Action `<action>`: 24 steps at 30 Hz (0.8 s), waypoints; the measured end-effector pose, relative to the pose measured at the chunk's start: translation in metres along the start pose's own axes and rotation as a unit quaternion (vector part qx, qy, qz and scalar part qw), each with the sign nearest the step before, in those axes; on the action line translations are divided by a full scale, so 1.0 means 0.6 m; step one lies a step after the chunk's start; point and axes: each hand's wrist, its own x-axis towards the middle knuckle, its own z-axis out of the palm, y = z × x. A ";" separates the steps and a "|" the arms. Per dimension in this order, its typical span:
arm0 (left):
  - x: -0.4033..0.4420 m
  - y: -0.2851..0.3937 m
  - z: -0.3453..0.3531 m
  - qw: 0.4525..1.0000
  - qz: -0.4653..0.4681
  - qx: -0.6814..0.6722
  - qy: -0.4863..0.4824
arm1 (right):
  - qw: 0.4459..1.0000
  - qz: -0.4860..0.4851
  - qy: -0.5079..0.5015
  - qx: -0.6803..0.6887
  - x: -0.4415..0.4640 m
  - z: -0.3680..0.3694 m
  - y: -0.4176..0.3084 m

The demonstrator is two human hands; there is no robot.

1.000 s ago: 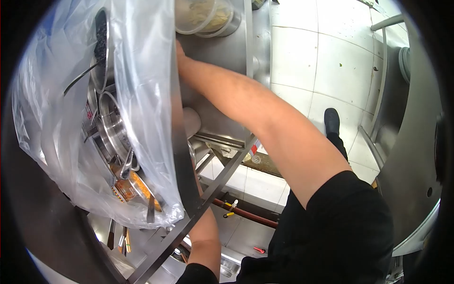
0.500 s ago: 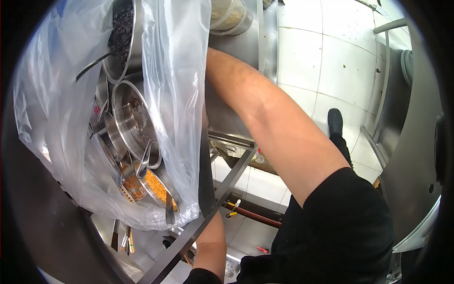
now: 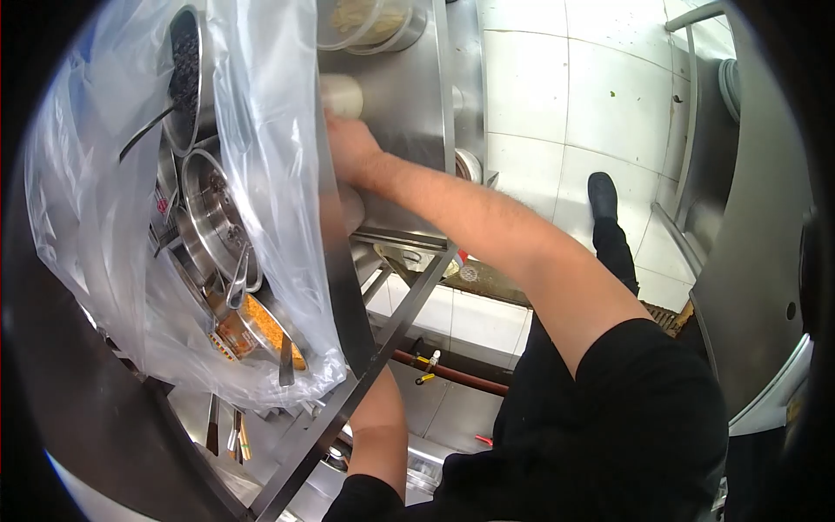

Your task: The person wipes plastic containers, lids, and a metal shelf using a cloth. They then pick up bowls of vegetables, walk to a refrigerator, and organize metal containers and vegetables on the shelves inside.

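Observation:
My right hand (image 3: 350, 150) reaches under the edge of a shelf, its fingers blurred and mostly hidden by that edge. Just beyond it is a whitish rounded container (image 3: 342, 95), and a second pale one (image 3: 351, 209) shows on the near side; whether I touch either I cannot make out. Of my left arm only the forearm (image 3: 380, 418) shows, passing behind a metal bar (image 3: 357, 396), with the hand out of sight. Clear plastic sheeting (image 3: 270, 174) hangs beside both arms.
Behind the plastic stand a steel bowl (image 3: 207, 226) with a spoon, a pan of dark food (image 3: 184, 83) and a tub of orange bits (image 3: 265, 326). A clear tub (image 3: 357, 22) sits on the steel counter (image 3: 400, 113). White tiles (image 3: 522, 87) and a black shoe (image 3: 602, 196) lie right.
My right forearm has drawn back from under the shelf edge, so part of the hand and the pale containers now show. The whole view has shifted slightly.

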 end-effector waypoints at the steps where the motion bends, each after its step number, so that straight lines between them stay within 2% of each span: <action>1: 0.000 0.001 0.000 1.000 0.000 0.001 0.000 | 1.000 -0.001 -0.016 0.010 -0.013 0.007 -0.005; 2: 0.002 0.002 0.000 1.000 0.000 0.004 0.000 | 0.999 -0.001 -0.032 0.022 -0.024 0.015 -0.008; 6: 0.017 0.008 -0.025 1.000 0.004 0.012 -0.017 | 0.978 -0.017 -0.208 -0.020 -0.030 0.003 -0.032; 9: 0.009 0.008 -0.018 1.000 0.005 0.020 -0.001 | 0.977 -0.051 -0.201 -0.051 -0.028 0.009 -0.029; 15: 0.010 0.008 0.009 1.000 -0.008 -0.004 0.001 | 0.953 -0.031 -0.297 -0.053 -0.002 -0.024 -0.029; 18: -0.018 -0.004 0.017 0.999 -0.022 -0.026 0.001 | 0.966 0.111 -0.224 0.063 -0.042 -0.150 -0.059; 20: -0.062 -0.028 0.016 0.998 -0.023 -0.054 0.028 | 0.982 0.116 -0.059 0.135 -0.064 -0.219 -0.034; 21: -0.112 -0.044 0.041 0.996 -0.014 -0.055 0.072 | 0.986 0.088 0.039 0.137 -0.058 -0.244 -0.001; 22: -0.137 -0.067 0.022 0.996 -0.029 -0.047 0.075 | 0.988 0.049 0.092 0.110 -0.037 -0.284 0.039; 23: -0.158 -0.089 -0.020 0.995 -0.044 -0.037 0.079 | 0.976 0.059 0.116 0.174 -0.012 -0.341 0.056; 24: -0.188 -0.105 -0.049 0.994 -0.059 -0.024 0.084 | 0.944 0.186 0.040 0.270 0.025 -0.396 0.064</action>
